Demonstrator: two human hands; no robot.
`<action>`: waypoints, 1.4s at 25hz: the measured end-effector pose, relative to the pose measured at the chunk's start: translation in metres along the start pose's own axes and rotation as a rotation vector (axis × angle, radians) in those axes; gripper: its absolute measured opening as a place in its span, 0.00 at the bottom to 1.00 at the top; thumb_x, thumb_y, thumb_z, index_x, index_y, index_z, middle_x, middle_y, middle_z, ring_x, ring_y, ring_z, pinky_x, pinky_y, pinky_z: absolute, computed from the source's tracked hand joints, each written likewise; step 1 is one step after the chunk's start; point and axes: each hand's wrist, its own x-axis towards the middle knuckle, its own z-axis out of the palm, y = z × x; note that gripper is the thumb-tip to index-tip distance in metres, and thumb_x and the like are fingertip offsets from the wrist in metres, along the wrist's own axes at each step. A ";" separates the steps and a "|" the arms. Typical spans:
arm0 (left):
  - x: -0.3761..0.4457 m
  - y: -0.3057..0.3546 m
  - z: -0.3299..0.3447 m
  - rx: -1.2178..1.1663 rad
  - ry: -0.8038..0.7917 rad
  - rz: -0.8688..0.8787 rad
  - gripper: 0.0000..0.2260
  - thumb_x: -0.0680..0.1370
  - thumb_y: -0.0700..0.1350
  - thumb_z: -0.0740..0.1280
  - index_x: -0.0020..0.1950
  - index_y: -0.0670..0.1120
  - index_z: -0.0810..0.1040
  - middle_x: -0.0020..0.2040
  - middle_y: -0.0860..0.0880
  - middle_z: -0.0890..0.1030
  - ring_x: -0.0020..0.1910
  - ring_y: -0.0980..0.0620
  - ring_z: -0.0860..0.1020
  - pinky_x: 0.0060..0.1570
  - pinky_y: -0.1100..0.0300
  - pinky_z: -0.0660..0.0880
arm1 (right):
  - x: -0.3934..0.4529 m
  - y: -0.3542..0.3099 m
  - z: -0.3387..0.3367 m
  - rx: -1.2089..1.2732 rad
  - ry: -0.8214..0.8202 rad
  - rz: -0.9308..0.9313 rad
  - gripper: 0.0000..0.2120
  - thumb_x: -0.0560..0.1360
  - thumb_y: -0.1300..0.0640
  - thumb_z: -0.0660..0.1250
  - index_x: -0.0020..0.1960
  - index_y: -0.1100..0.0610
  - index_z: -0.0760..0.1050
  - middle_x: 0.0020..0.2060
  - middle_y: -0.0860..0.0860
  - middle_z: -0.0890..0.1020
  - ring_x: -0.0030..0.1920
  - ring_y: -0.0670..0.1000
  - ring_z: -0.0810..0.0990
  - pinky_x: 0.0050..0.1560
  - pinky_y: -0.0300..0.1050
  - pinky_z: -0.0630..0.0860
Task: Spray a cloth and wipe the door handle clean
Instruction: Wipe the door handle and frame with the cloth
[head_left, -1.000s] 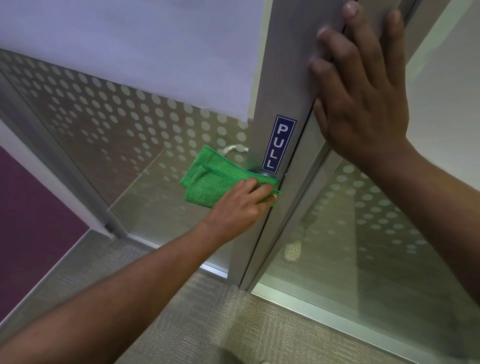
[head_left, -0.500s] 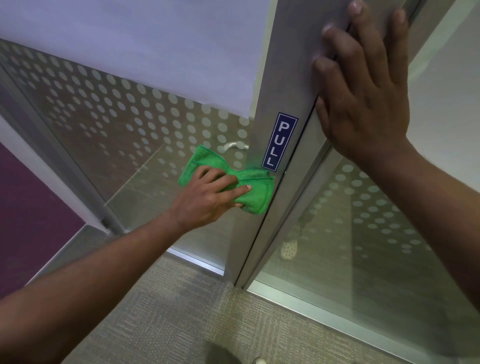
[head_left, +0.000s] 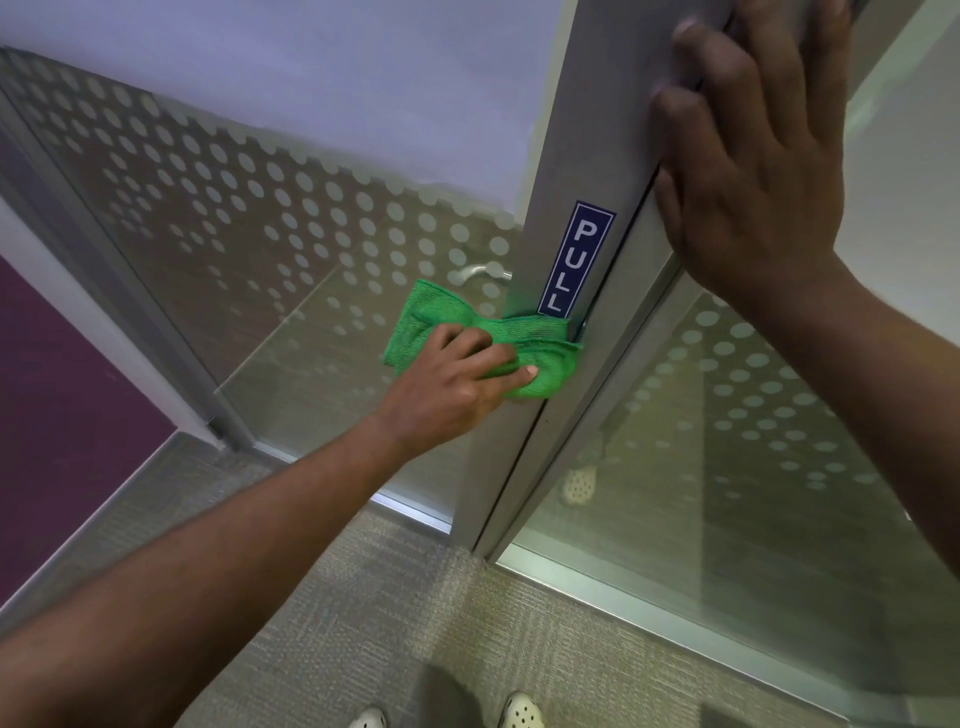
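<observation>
A green microfibre cloth (head_left: 441, 322) is wrapped over the near door handle, which it hides, just below the blue PULL sign (head_left: 574, 260) on the grey door frame (head_left: 582, 130). My left hand (head_left: 457, 384) grips the cloth around that handle. A silver handle (head_left: 475, 273) on the far side shows through the glass, above the cloth. My right hand (head_left: 753, 156) presses flat against the door's edge higher up, fingers spread, holding nothing.
The glass door panel (head_left: 208, 208) has a frosted dot pattern; a second glass panel (head_left: 753, 441) stands to the right. A purple wall (head_left: 52, 389) is at the left. Grey carpet (head_left: 389, 623) covers the floor, with my white shoes (head_left: 519, 712) at the bottom edge.
My left hand moved from under the cloth at the frame to on top of it, closing it around the handle. The right hand stayed on the door edge.
</observation>
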 end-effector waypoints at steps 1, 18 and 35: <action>-0.007 -0.009 -0.006 -0.017 0.004 -0.019 0.14 0.79 0.48 0.75 0.66 0.52 0.86 0.56 0.49 0.87 0.52 0.43 0.83 0.52 0.48 0.74 | 0.000 -0.001 0.000 0.001 0.004 -0.003 0.11 0.85 0.61 0.61 0.65 0.64 0.75 0.74 0.62 0.76 0.80 0.62 0.67 0.80 0.70 0.60; 0.045 0.051 0.005 -0.044 -0.103 -0.318 0.10 0.78 0.42 0.74 0.59 0.45 0.86 0.51 0.47 0.83 0.45 0.44 0.80 0.43 0.46 0.77 | 0.002 -0.001 -0.004 -0.020 -0.011 -0.008 0.13 0.85 0.61 0.62 0.66 0.65 0.76 0.74 0.63 0.76 0.81 0.64 0.66 0.80 0.71 0.59; 0.005 -0.036 -0.047 -0.542 -0.059 -0.922 0.12 0.81 0.45 0.74 0.62 0.43 0.86 0.56 0.47 0.84 0.55 0.48 0.81 0.57 0.55 0.77 | 0.000 -0.001 -0.004 0.027 -0.020 0.019 0.12 0.85 0.61 0.61 0.66 0.65 0.74 0.74 0.63 0.75 0.81 0.65 0.64 0.80 0.72 0.58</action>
